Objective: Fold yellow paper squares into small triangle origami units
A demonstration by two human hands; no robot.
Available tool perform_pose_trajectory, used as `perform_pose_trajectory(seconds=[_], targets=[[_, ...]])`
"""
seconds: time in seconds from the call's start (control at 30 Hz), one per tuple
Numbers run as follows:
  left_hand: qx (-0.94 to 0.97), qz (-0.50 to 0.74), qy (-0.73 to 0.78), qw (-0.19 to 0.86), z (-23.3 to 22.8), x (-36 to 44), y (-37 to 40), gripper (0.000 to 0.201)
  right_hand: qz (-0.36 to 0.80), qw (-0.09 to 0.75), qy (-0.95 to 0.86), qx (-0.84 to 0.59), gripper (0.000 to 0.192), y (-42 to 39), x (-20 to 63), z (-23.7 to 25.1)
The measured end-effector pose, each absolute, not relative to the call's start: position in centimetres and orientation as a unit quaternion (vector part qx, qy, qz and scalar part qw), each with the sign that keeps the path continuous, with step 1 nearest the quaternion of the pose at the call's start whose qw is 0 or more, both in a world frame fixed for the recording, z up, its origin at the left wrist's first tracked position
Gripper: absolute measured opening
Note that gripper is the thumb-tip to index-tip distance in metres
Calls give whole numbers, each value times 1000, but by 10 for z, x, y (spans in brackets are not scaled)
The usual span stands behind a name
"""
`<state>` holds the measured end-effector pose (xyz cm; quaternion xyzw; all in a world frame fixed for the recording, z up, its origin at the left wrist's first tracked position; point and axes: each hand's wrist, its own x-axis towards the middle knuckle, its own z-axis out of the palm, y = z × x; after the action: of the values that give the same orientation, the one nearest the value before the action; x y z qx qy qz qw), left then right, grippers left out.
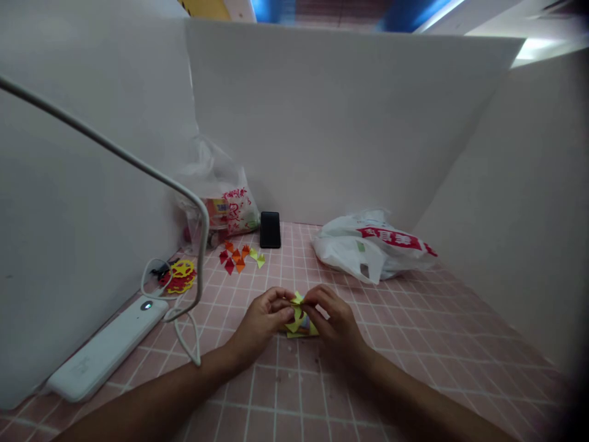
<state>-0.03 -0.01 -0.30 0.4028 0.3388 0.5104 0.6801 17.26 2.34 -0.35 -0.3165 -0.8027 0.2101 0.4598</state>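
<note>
Between my hands is a small piece of yellow paper (297,316), partly folded or cut, with its top edge pinched. My left hand (271,312) grips its left side between thumb and fingers. On the other side, my right hand (332,313) pinches the upper right part. Just below, more yellow paper (304,334) lies on the table, partly hidden by my hands. Farther off to the left lie several small folded paper pieces (237,256) in red, orange and yellow.
A white power bank (108,347) with a pale cable (202,245) lies at left, near red and yellow paper cut-outs (181,275). A black phone (270,230) rests at the back, between a filled plastic bag (237,209) and a white plastic bag (372,245). White panels (345,123) enclose the pink-tiled table (257,405).
</note>
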Motion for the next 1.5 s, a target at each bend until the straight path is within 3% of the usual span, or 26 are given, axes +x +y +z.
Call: perform_pose_trajectory(seconds=[0.4, 0.9, 1.03, 1.17, 1.3, 1.5], targets=[[453, 542, 414, 574, -1, -3, 2, 15, 202, 433, -819, -318, 14, 21, 167, 2], [485, 519, 426, 560, -5, -5, 4, 7, 214, 398, -827, -334, 14, 20, 167, 5], [458, 533, 410, 582, -5, -4, 5, 15, 199, 392, -832, -338, 17, 25, 165, 7], [416, 579, 442, 545, -7, -8, 10, 31, 182, 407, -815, -371, 15, 52, 159, 5], [407, 576, 493, 510, -10, -9, 15, 23, 174, 417, -793, -409, 11, 98, 145, -9], [439, 521, 466, 565, -13, -2, 8, 13, 165, 390, -787, -448, 15, 153, 115, -33]])
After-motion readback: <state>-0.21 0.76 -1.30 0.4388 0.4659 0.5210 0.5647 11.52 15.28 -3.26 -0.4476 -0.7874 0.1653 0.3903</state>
